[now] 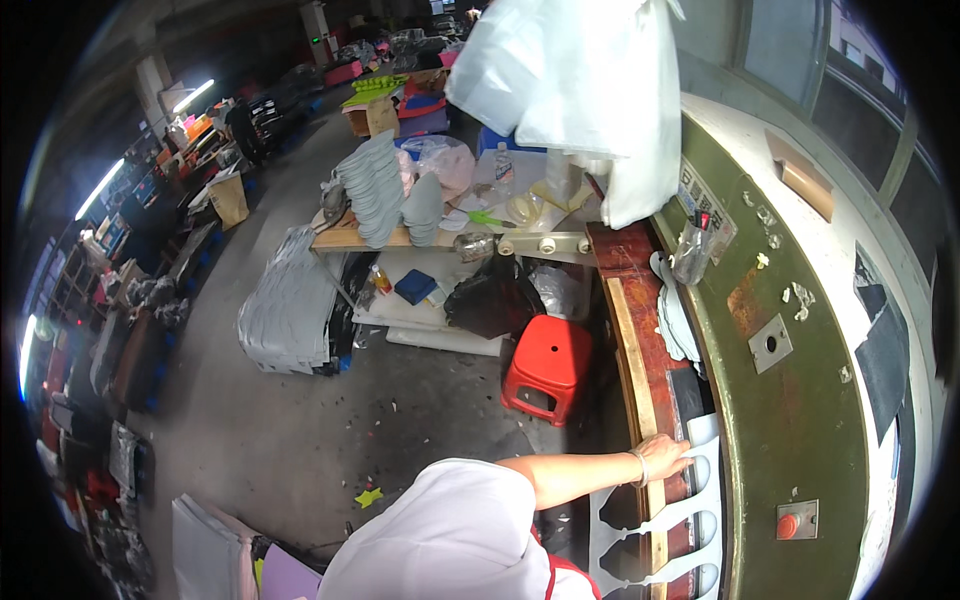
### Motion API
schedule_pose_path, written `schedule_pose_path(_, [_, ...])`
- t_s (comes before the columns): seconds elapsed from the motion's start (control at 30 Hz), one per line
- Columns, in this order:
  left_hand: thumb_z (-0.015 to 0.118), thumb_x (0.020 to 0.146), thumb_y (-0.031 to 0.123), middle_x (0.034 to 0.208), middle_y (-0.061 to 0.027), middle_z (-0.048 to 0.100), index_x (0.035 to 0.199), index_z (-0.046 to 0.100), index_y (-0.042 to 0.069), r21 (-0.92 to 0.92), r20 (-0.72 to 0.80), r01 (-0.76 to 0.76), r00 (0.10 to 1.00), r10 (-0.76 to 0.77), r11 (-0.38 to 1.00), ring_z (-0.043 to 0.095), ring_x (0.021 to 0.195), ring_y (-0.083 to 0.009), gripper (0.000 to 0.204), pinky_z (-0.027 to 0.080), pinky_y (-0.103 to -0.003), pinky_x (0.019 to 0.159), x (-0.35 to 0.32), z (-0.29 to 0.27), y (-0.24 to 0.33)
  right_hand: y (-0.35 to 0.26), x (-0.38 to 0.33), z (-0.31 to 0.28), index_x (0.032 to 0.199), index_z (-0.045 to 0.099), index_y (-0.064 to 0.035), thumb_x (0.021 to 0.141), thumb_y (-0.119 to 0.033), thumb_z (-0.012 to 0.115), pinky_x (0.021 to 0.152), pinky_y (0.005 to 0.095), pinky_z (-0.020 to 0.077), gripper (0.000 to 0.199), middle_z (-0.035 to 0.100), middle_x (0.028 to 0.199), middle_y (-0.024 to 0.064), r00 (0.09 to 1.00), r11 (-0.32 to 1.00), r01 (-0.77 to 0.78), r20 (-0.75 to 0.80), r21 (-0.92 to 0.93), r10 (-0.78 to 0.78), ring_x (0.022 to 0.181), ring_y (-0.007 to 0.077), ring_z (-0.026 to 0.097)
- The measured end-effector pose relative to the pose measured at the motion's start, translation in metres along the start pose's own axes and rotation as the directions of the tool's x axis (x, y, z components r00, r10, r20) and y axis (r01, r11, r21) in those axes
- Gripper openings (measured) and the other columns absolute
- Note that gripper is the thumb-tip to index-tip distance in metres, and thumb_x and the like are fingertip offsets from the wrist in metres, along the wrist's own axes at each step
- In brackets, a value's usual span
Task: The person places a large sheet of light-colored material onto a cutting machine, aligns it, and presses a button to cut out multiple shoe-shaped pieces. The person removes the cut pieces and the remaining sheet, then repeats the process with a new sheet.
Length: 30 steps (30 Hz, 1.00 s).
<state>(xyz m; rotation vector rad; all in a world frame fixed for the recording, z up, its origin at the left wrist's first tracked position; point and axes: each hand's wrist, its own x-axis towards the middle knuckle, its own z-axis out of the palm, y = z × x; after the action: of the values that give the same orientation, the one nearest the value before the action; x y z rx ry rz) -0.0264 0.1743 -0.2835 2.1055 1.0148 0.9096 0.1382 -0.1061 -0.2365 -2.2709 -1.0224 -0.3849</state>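
My left arm, in a white short sleeve, reaches across to the right from the lower middle. My left hand, with a bracelet at the wrist, is closed at the far end of a pale grey-white sheet with cut-out openings. Its fingers seem to pinch the sheet's edge, though the fingertips are small in view. The sheet lies over the reddish-brown bed and wooden strip of a green machine. Rounded pale pieces show in its openings. Further along the bed rest more loose pale cut pieces. My right hand is out of view.
A red stool stands left of the machine bed. Beyond it is a worktable with stacked grey cut pieces and a bottle. White sheets hang overhead. More grey sheets are piled on the floor.
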Motion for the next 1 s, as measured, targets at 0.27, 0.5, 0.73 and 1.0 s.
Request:
schedule_pose_path(0.27, [0.056, 0.091, 0.033, 0.065, -0.0216, 0.058, 0.083, 0.056, 0.003, -0.002, 0.006, -0.031, 0.999, 0.031, 1.0, 0.059, 0.064, -0.0423, 0.031, 0.047, -0.051, 0.061, -0.057, -0.036, -0.013, 0.036, -0.039, -0.071, 0.137, 0.039, 0.0015, 0.08, -0.03, 0.069, 0.099, 0.0467, 0.0418, 0.071, 0.049, 0.129, 0.0276, 0.99, 0.992, -0.128, -0.066, -0.001, 0.128, 0.118, 0.0384, 0.05])
schedule_pose_path(0.5, [0.046, 0.093, 0.047, 0.076, -0.018, 0.065, 0.101, 0.061, 0.014, 0.171, 0.457, 0.207, 0.85, -0.264, 0.963, 0.065, 0.068, -0.0373, 0.037, 0.049, -0.049, 0.062, -0.099, -0.101, -0.017, -0.012, -0.026, -0.03, 0.127, 0.05, 0.0024, 0.067, -0.022, 0.075, 0.102, 0.0489, 0.0336, 0.069, 0.046, 0.133, 0.0241, 0.996, 0.987, 0.083, 0.018, 0.136, -0.086, 0.121, 0.0382, 0.044])
schedule_pose_path(0.73, [0.044, 0.097, 0.021, 0.058, -0.0098, 0.059, 0.077, 0.056, 0.003, 0.12, 0.362, 0.173, 0.909, -0.206, 0.978, 0.06, 0.055, -0.024, 0.03, 0.045, -0.036, 0.055, -0.126, -0.134, -0.06, -0.049, -0.079, 0.006, 0.131, 0.045, -0.0078, 0.056, -0.016, 0.08, 0.105, 0.0462, 0.0354, 0.083, 0.048, 0.126, 0.0229, 0.935, 0.923, -0.348, -0.01, 0.164, 0.354, 0.125, 0.0406, 0.039])
schedule_pose_path(1.0, [0.04, 0.1, 0.017, 0.056, -0.0085, 0.052, 0.078, 0.051, 0.0, -0.071, 0.426, 0.107, 0.902, -0.067, 0.992, 0.055, 0.049, -0.0187, 0.03, 0.041, -0.032, 0.05, -0.13, -0.129, -0.087, -0.016, -0.074, -0.064, 0.114, 0.045, -0.0101, 0.051, -0.004, 0.085, 0.092, 0.0343, 0.0436, 0.075, 0.053, 0.121, 0.0146, 0.802, 0.61, -0.517, 0.09, 0.601, 0.591, 0.112, 0.0219, 0.052])
